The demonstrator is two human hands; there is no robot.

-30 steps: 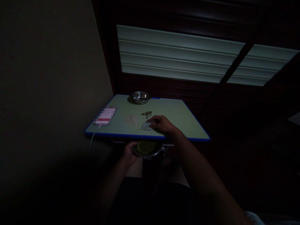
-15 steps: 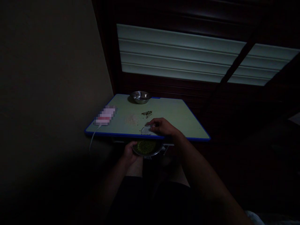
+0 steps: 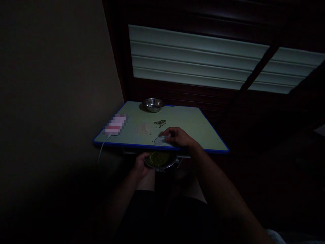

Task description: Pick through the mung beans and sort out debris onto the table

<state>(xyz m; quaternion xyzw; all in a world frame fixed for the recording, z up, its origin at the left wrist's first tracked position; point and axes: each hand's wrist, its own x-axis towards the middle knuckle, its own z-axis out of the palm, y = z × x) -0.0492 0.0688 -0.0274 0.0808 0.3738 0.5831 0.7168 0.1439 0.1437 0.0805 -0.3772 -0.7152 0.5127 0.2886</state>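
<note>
Your left hand (image 3: pixel 141 163) has the lower bowl (image 3: pixel 159 165) by its left side: thumb over the rim, fingers curled out of sight below, so can't tell how they sit underneath. That bowl is metal, filled with small green grains (image 3: pixel 157 158), and sits just under the near edge of the table (image 3: pixel 193 118), far part of it hidden by the tabletop, your legs below

Your right hand (image 3: pixel 177 137) is over the tabletop near that same edge, thumb and index closed in a pinch on a thin pale rounded sheet (image 3: pixel 159 141). Other fingers are bent in; too dark to tell whether they touch it. Sheet is low at the tabletop, its near side at the blue edging, roughly above the lower bowl in view. Can't tell what it's made of

Around it: a couple of dark specks just left of the sheet, a loose dark pile (image 3: pixel 160 123) beyond your fingertips, a pale scatter (image 3: pixel 143 129) to the left. Shiny metal bowl (image 3: pixel 153 105) stands upright at the far edge, well apart from both hands. Blurred-out pink device (image 3: pixel 115 125) lies at the table's left side, white cable (image 3: pixel 101 150) hanging off the near edge
</note>
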